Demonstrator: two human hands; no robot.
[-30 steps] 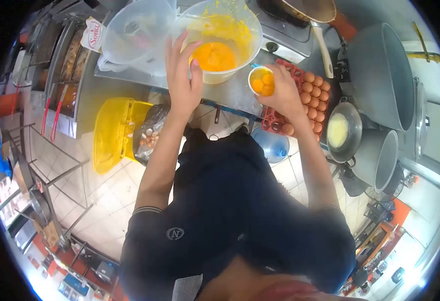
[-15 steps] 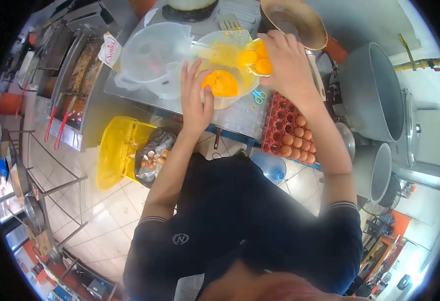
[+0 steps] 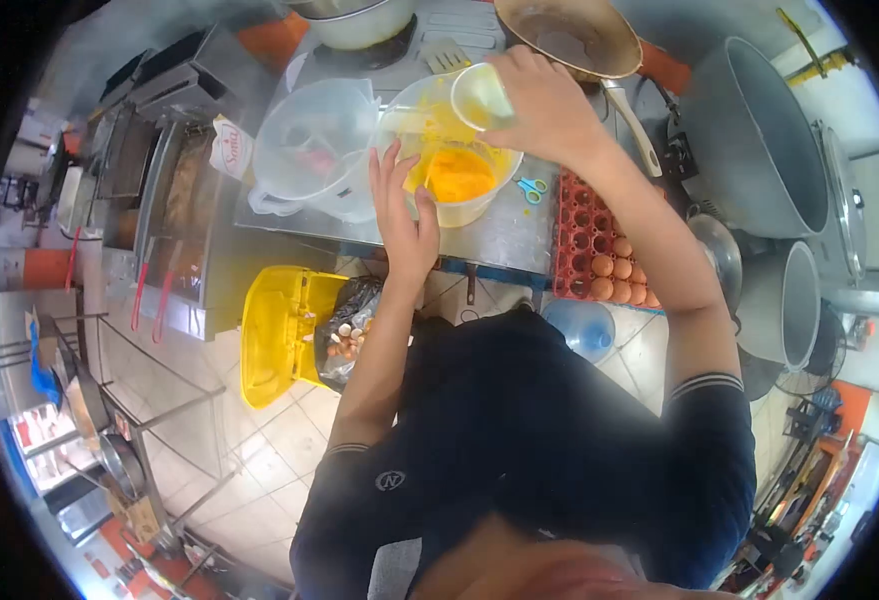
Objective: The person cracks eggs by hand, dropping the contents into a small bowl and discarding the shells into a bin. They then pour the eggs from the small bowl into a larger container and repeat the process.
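My right hand [image 3: 547, 108] grips a small cup [image 3: 481, 96], tilted over the right side of a clear plastic bowl [image 3: 489, 207]. Only a thin wet film shows inside the cup. Orange-yellow egg yolk [image 3: 459, 176] lies in the bottom of the bowl, and streaks of it coat the far wall. At the bowl's left rim is my left hand [image 3: 405, 218], fingers stretched and apart, with nothing in them. A translucent plastic pitcher [image 3: 309, 125] stands just left of that hand.
Blue-handled scissors [image 3: 531, 189] lie right of the bowl, near a red egg tray [image 3: 581, 222] with brown eggs [image 3: 619, 270]. Behind are a slotted spatula [image 3: 446, 56] and frying pan [image 3: 569, 35]. A yellow bin [image 3: 269, 340] holding eggshells stands below, left.
The yolks that were in the cup are out of it, and the bowl holds more yolk. My right hand has tipped the cup further. The whole view has shifted slightly.
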